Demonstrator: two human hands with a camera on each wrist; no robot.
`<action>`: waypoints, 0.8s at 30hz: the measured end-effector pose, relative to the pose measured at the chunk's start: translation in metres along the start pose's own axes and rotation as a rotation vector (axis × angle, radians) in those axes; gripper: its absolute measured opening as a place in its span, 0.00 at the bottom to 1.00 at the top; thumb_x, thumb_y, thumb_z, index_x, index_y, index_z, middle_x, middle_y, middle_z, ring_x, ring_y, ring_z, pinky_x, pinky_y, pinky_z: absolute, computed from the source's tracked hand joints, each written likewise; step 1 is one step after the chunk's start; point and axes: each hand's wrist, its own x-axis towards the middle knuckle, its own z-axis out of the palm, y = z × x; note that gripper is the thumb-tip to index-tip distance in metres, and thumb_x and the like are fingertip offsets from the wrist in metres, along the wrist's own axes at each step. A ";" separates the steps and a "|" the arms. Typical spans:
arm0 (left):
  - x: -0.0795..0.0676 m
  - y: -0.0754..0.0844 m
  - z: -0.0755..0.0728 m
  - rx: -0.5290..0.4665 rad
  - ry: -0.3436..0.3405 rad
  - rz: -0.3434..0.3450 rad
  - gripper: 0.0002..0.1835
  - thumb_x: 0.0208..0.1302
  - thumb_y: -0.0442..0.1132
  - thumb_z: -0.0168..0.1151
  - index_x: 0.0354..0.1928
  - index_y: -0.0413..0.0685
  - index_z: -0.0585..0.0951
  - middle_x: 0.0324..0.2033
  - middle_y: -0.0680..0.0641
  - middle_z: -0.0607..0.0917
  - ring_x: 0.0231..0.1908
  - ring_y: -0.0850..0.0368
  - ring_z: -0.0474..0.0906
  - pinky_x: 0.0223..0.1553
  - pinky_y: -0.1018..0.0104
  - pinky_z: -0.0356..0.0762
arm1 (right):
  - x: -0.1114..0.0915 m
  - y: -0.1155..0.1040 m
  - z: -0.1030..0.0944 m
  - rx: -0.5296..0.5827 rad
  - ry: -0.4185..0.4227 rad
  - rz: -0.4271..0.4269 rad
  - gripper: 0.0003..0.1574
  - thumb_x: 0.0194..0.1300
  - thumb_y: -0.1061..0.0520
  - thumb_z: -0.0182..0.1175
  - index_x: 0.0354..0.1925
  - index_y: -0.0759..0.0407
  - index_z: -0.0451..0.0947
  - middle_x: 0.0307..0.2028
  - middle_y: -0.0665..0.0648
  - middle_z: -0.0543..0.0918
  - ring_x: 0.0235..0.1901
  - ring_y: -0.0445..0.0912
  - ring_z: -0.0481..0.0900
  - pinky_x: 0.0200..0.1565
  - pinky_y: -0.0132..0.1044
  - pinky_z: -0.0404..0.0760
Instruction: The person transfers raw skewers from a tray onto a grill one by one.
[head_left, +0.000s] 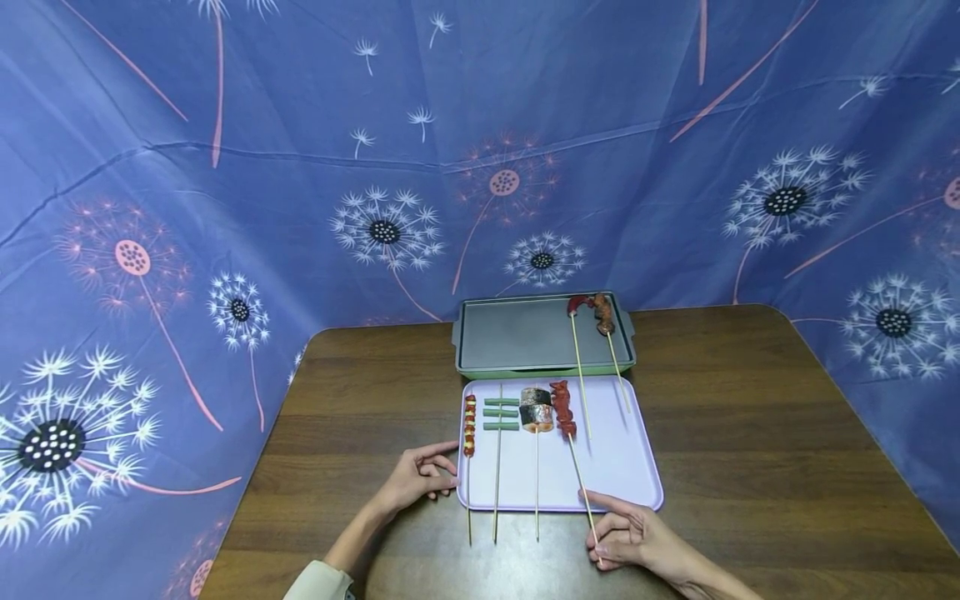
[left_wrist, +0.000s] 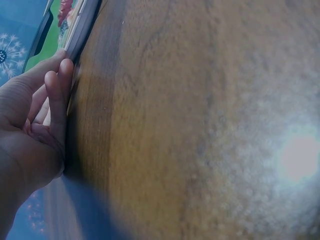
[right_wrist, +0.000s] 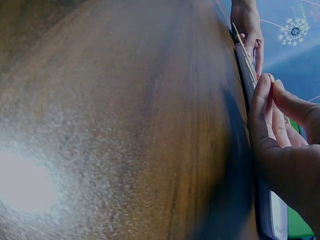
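Note:
My right hand (head_left: 626, 533) pinches the lower end of a skewer's thin stick between thumb and fingers, its index finger stretched along the tray's front rim. Red meat pieces (head_left: 562, 408) sit at that skewer's far end, over the lilac tray (head_left: 615, 475). At the tray's left edge, my left hand (head_left: 422, 477) touches the rim with its fingertips; index finger and thumb are spread apart. On the tray lie a red-and-yellow skewer (head_left: 469, 425), a skewer of green pieces (head_left: 501, 413) and a skewer with dark-wrapped rolls (head_left: 536, 410), their sticks reaching past the front rim.
Behind the tray stands a grey griddle (head_left: 517, 333) with a green base. A skewer with a dark red piece (head_left: 577, 305) and a brown meat skewer (head_left: 603, 313) lie on its right side, sticks pointing over the tray. A blue dandelion-patterned cloth (head_left: 637, 208) surrounds the wooden table (head_left: 750, 433).

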 end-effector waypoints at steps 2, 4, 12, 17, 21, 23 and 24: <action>0.000 0.000 0.000 -0.001 -0.001 -0.004 0.36 0.60 0.28 0.72 0.70 0.32 0.70 0.42 0.35 0.87 0.25 0.67 0.83 0.23 0.78 0.76 | 0.000 0.000 0.000 0.004 -0.009 -0.008 0.46 0.69 0.77 0.52 0.76 0.77 0.39 0.48 0.56 0.86 0.47 0.44 0.88 0.49 0.35 0.87; 0.000 -0.001 0.000 0.001 -0.001 -0.003 0.36 0.60 0.29 0.72 0.70 0.32 0.70 0.42 0.35 0.87 0.26 0.66 0.83 0.23 0.78 0.76 | 0.000 -0.001 0.000 0.011 -0.023 -0.012 0.45 0.69 0.77 0.52 0.76 0.76 0.41 0.49 0.56 0.86 0.48 0.44 0.88 0.50 0.35 0.87; 0.000 -0.001 0.000 0.005 0.003 -0.002 0.36 0.60 0.28 0.71 0.70 0.32 0.71 0.42 0.35 0.87 0.25 0.66 0.83 0.23 0.77 0.76 | 0.005 -0.004 0.004 0.034 -0.090 -0.049 0.45 0.70 0.78 0.50 0.77 0.75 0.40 0.50 0.58 0.86 0.49 0.45 0.88 0.51 0.36 0.87; -0.001 -0.001 0.000 0.017 0.010 -0.003 0.35 0.60 0.29 0.71 0.70 0.34 0.71 0.42 0.34 0.87 0.25 0.66 0.82 0.23 0.77 0.76 | 0.009 -0.006 0.007 0.026 -0.098 -0.051 0.45 0.70 0.78 0.50 0.77 0.75 0.41 0.50 0.57 0.86 0.48 0.44 0.88 0.50 0.35 0.87; -0.001 0.000 0.000 0.023 0.010 0.007 0.35 0.61 0.28 0.71 0.70 0.33 0.71 0.43 0.30 0.86 0.25 0.67 0.82 0.23 0.78 0.75 | 0.014 -0.005 0.010 0.031 -0.110 -0.055 0.45 0.70 0.78 0.50 0.76 0.77 0.39 0.50 0.57 0.86 0.48 0.43 0.87 0.50 0.35 0.87; -0.001 -0.001 0.000 0.020 0.003 0.017 0.35 0.61 0.28 0.71 0.70 0.32 0.70 0.43 0.28 0.85 0.25 0.67 0.82 0.23 0.78 0.75 | 0.017 -0.005 0.012 0.025 -0.113 -0.058 0.45 0.70 0.78 0.50 0.76 0.77 0.39 0.49 0.57 0.86 0.48 0.43 0.88 0.50 0.34 0.87; -0.001 -0.001 0.000 0.017 0.001 0.022 0.35 0.61 0.28 0.71 0.70 0.31 0.70 0.43 0.27 0.85 0.25 0.67 0.82 0.23 0.78 0.75 | 0.019 -0.006 0.013 0.020 -0.113 -0.058 0.45 0.70 0.78 0.50 0.76 0.77 0.40 0.49 0.57 0.86 0.47 0.43 0.88 0.49 0.35 0.87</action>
